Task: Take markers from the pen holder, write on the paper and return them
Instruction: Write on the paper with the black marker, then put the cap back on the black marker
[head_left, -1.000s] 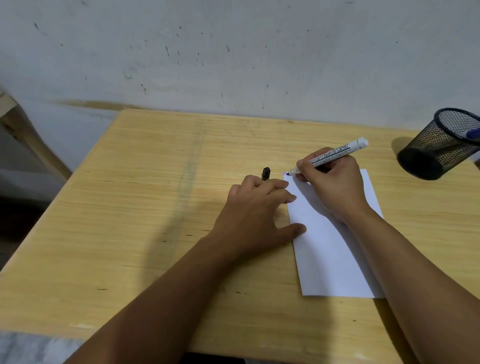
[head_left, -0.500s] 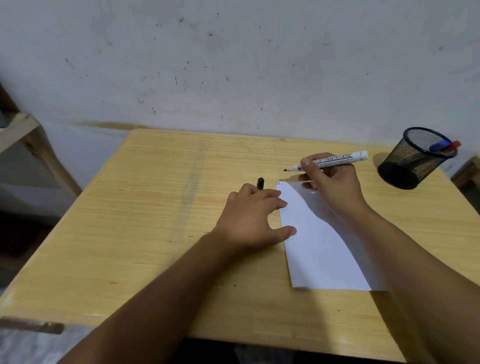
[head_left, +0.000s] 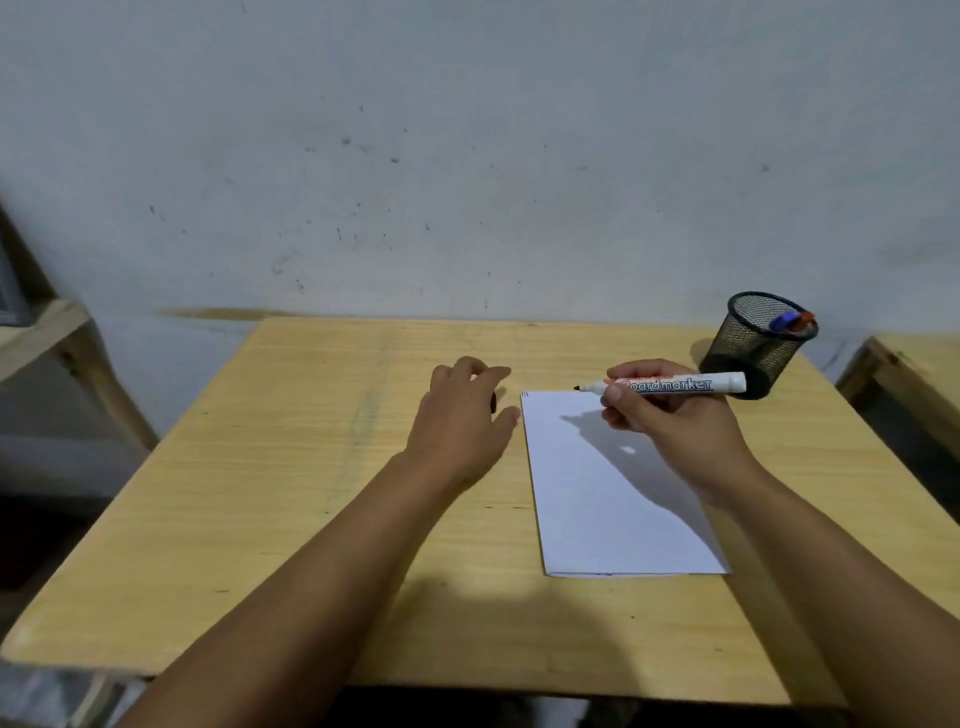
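My right hand (head_left: 670, 421) holds an uncapped white board marker (head_left: 670, 385) level above the top of the white paper (head_left: 597, 509), its black tip pointing left. A small mark shows at the paper's top left corner. My left hand (head_left: 462, 415) hovers left of the paper with fingers curled over the black marker cap (head_left: 494, 400), which is mostly hidden; I cannot tell whether the fingers grip it. The black mesh pen holder (head_left: 758, 345) stands at the far right of the table and holds a blue and a red marker (head_left: 792, 321).
The wooden table (head_left: 322, 493) ends against a grey wall at the back. A wooden frame (head_left: 57, 332) stands to the left and another wooden table edge (head_left: 909, 374) to the right.
My right hand lifted the marker off the paper's top corner and moved right. My left hand left the paper's edge and moved up over the cap. The camera tilted upward.
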